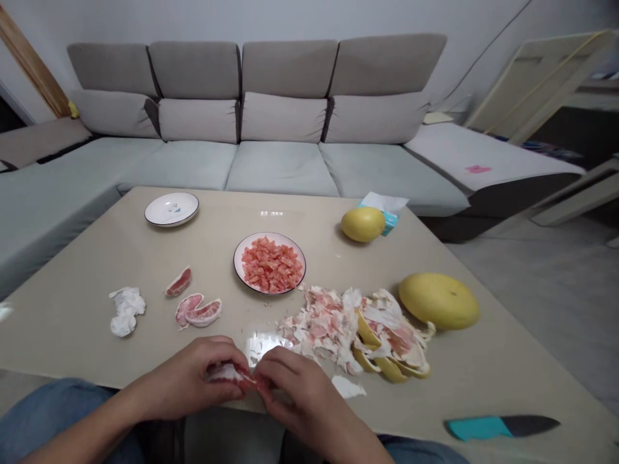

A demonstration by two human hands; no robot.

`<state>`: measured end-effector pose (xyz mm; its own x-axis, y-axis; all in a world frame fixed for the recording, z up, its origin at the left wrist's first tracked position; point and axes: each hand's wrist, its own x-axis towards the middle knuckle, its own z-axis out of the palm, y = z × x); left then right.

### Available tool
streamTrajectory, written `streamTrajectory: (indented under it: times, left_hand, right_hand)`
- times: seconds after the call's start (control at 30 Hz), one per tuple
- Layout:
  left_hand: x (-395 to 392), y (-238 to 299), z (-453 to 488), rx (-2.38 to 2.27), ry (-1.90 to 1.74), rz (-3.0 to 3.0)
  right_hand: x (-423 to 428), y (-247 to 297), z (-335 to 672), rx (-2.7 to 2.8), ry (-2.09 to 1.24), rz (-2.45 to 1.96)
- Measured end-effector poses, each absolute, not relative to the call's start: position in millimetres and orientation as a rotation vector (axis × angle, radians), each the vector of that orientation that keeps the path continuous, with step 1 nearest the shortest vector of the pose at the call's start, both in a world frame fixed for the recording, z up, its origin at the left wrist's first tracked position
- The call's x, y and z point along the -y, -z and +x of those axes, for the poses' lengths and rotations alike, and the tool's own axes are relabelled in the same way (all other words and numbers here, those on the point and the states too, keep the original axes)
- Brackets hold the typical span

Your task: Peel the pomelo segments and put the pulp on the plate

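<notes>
Both hands meet at the near edge of the beige table [87, 270]. My left hand [193, 380] is closed round a pink pomelo segment [227, 372]. My right hand [294, 390] pinches the same segment's skin from the right. Just beyond the hands lie three more pink segments [196, 309]. A white plate of peeled pink pomelo flesh [269, 263] stands at mid-table. To the right of my hands is a heap of torn white membrane and yellow peel [358, 328].
Two whole yellow pomelos [439, 301] [362, 223] sit on the right, a tissue pack [387, 209] behind the far one. An empty white plate [171, 209] is far left, crumpled tissue [126, 310] on the left. A teal-handled knife [498, 426] lies near right. A grey sofa [271, 129] stands behind.
</notes>
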<state>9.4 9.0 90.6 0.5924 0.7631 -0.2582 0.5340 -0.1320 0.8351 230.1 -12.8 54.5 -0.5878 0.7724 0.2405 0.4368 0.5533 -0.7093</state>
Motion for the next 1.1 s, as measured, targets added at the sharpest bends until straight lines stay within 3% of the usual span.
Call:
streamTrajectory:
  times: [0.17, 0.5, 0.83, 1.1]
  left_hand:
    - [-8.8, -90.0, 8.3, -1.005, -0.242, 1.617]
    - [-11.0, -83.5, 8.3, -0.867, -0.299, 1.136]
    - [-8.2, -85.3, 7.3, -0.903, -0.256, 1.151]
    - [-14.2, -86.0, -1.4, -0.832, -0.220, 1.026]
  right_hand:
    - [15.0, -56.7, 230.2, 2.293, -0.822, -0.907]
    - [16.6, -47.8, 223.6, 1.709, -1.451, -0.969]
    - [13.1, -46.9, 226.1, 1.910, -1.162, -0.908]
    - [12.2, -51.1, 232.1, 1.773, -1.533, -0.936]
